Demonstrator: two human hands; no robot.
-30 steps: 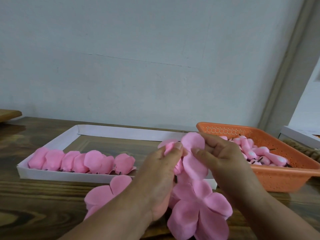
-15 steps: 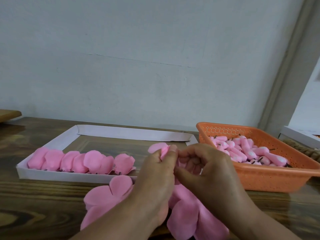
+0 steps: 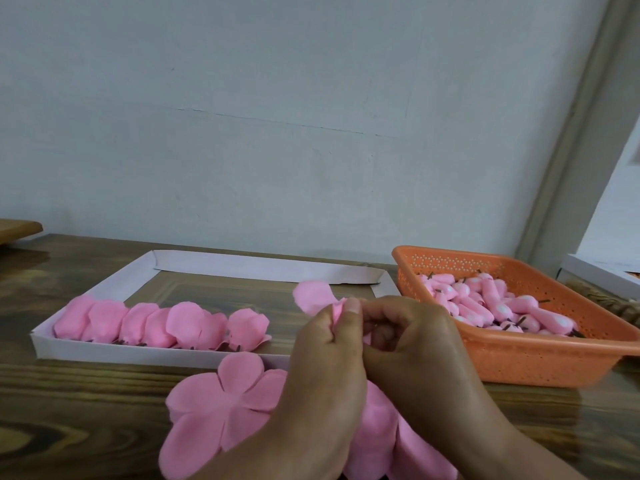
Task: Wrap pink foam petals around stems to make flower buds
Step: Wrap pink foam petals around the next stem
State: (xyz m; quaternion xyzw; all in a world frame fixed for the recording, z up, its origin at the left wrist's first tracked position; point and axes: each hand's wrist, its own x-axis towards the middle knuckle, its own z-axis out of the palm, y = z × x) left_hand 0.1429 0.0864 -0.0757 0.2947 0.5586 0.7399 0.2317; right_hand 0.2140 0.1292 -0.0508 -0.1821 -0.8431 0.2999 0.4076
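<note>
Mid-wrap: my L hand [image 3: 325, 355] & R hand [image 3: 412, 344] both pinch pink foam petal piece [image 3: 313, 297] round hidden stem; next, tighten bud.

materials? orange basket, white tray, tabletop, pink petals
Orange basket: looks like moulded plastic, matte, walls perforated with small holes.
White tray: probably folded card or paperboard, with thin flat walls and creased corners.
Table: wood or wood-look laminate, dark grain, slight sheen.
Flat pink petals: likely thin foam sheet, matte, soft cut edges.
</note>
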